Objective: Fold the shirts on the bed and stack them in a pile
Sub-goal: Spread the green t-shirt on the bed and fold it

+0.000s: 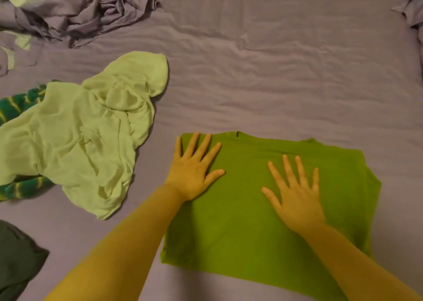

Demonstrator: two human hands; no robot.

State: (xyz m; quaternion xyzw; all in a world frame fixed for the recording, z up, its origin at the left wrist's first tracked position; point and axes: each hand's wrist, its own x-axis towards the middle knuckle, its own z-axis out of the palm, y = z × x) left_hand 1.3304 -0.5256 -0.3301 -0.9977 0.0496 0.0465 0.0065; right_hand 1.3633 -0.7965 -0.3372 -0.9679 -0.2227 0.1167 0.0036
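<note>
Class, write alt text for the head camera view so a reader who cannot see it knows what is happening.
Two open hands, left hand and right hand, press flat on a partly folded bright green shirt on a purple bed sheet. To the left lies a crumpled pale green shirt, with more unfolded clothes behind it.

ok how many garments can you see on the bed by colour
bright green shirt, flat under both hands: 1
pale green shirt, crumpled: 1
green tie-dye garment, partly covered: 1
dark garment, at the frame's lower left edge: 1
total: 4, leaving out the mixed crumpled heap at top left, which cannot be separated
</note>
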